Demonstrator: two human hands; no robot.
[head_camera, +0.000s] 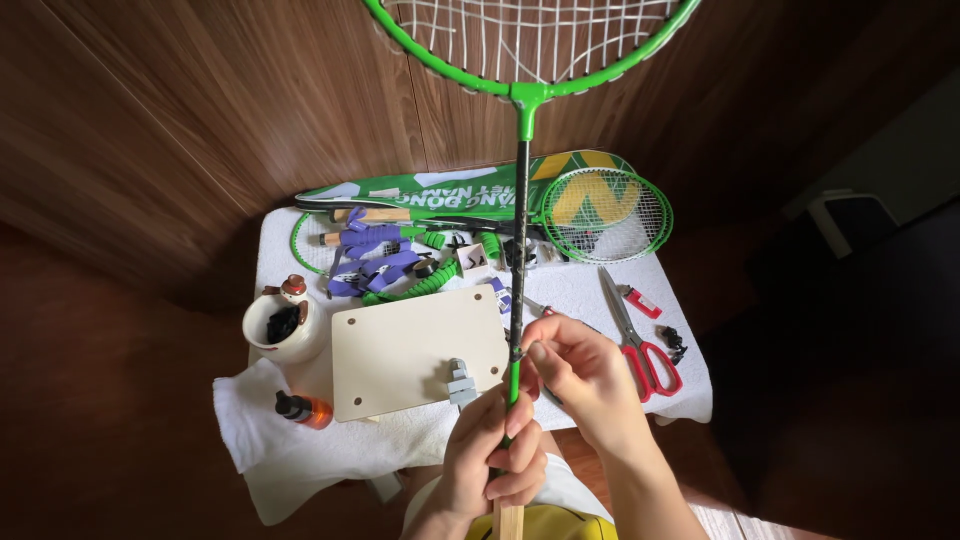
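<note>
I hold a green badminton racket (521, 180) upright in front of me; its stringed head rises past the top edge. My left hand (495, 455) is wrapped around the lower shaft just above the bare wooden handle (509, 522). My right hand (585, 375) pinches the black shaft a little higher, fingertips on it where black meets green. Below my hands stands a small table covered with a white cloth (300, 455).
On the table lie a cream board (400, 350) with a small metal clamp (460, 383), red-handled scissors (640, 345), a second green racket (605, 212) on a green cover, purple grip tape (375, 260), a white mug (282, 328), a small orange bottle (303, 409) and a red lighter (640, 301).
</note>
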